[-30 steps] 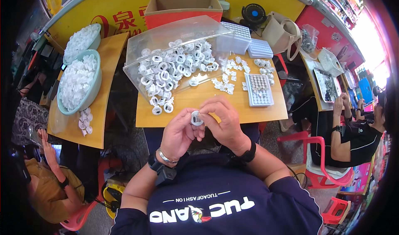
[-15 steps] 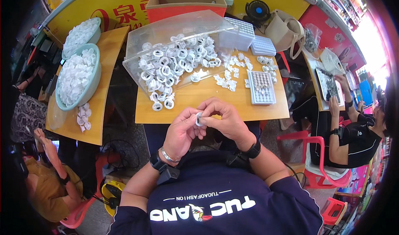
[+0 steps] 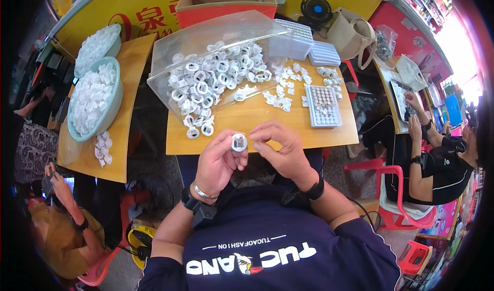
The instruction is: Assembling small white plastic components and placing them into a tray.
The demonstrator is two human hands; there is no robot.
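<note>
In my left hand (image 3: 222, 154) is a small round white plastic part (image 3: 239, 142), pinched between thumb and fingers. Its face is turned up and shows a dark and metallic inside. Just to the right of it is my right hand (image 3: 282, 149), thumb and index finger slightly apart, no longer touching the part. I see nothing between those fingers. Both hands are over the table's front edge. Beyond them, many similar white round parts (image 3: 218, 77) lie heaped in a clear plastic bin (image 3: 172, 38) tipped toward me, and a few have spilled onto the wooden table (image 3: 242, 129).
To the right are small white pieces (image 3: 280, 100) and a tray of small round silvery discs (image 3: 324, 118), with stacked trays (image 3: 290, 41) behind. A cardboard box (image 3: 226, 10) and a fan (image 3: 315, 13) stand at the back. Basins of white parts (image 3: 116, 108) are left. Co-workers sit on both sides.
My right hand has let go of the white part and drawn back to the right. My left hand has turned the part's face upward.
</note>
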